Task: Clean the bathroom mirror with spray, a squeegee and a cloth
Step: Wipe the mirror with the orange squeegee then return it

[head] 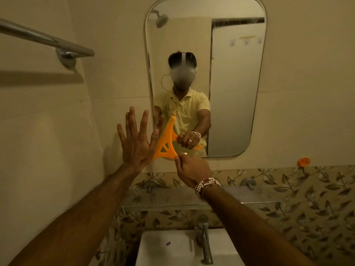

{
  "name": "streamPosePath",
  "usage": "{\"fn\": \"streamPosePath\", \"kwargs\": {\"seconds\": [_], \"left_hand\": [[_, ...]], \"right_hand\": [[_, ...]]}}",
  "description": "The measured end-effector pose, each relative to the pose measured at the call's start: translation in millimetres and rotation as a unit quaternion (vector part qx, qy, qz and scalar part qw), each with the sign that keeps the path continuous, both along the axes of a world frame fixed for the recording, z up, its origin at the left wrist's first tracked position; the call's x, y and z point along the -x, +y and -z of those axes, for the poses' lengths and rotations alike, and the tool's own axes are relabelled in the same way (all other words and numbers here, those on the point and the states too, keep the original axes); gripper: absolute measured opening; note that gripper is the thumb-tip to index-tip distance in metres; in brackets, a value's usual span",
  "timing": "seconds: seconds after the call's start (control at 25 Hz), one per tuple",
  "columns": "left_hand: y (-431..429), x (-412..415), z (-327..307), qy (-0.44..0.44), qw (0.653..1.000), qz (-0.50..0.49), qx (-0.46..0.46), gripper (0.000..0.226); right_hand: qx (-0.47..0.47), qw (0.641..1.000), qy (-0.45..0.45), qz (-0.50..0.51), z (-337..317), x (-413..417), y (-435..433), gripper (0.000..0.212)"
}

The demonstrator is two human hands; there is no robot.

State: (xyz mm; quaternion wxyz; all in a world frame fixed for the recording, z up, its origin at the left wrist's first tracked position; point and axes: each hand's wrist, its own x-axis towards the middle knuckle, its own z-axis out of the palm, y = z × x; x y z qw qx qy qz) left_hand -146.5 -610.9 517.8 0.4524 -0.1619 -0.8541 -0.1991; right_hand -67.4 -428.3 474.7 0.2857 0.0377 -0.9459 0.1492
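Note:
The rounded wall mirror (236,89) hangs straight ahead and reflects a person in a yellow shirt. An orange plastic squeegee (166,143) stands on edge against the mirror's lower left side, its blade running up and down. My right hand (192,169), with a ring and bead bracelets, grips the squeegee's handle just below the mirror's bottom edge. My left hand (135,143) is spread flat with fingers apart on the wall tile left of the mirror, touching the squeegee's back. No spray bottle or cloth shows in the head view.
A chrome towel bar (46,40) juts from the wall at upper left. Below are a glass shelf (259,203), a white basin (172,248) and a chrome tap (204,240). An orange flower (303,162) sits on the leaf-patterned tile at right.

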Motion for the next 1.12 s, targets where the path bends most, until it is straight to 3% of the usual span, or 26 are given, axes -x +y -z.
{"fn": "streamPosePath", "kwargs": {"seconds": [0.32,0.52,0.84,1.12], "left_hand": [[45.3,11.0,23.3,0.058,0.993,0.056,0.091,0.072],[111.6,2.1,24.1,0.074,0.986,0.112,0.099,0.072],[169.8,-8.8,34.3,0.064,0.981,0.146,0.114,0.074],[194.0,-13.1,41.5,0.063,0.976,0.170,0.120,0.074]], "right_hand": [[-0.100,0.991,-0.009,0.087,21.1,-25.1,97.6,0.047],[-0.130,0.978,-0.040,0.161,16.4,-51.5,162.2,0.048],[-0.125,0.963,-0.055,0.232,1.8,-91.0,243.7,0.048],[-0.071,0.959,-0.041,0.272,19.1,-118.7,262.7,0.048]]}}
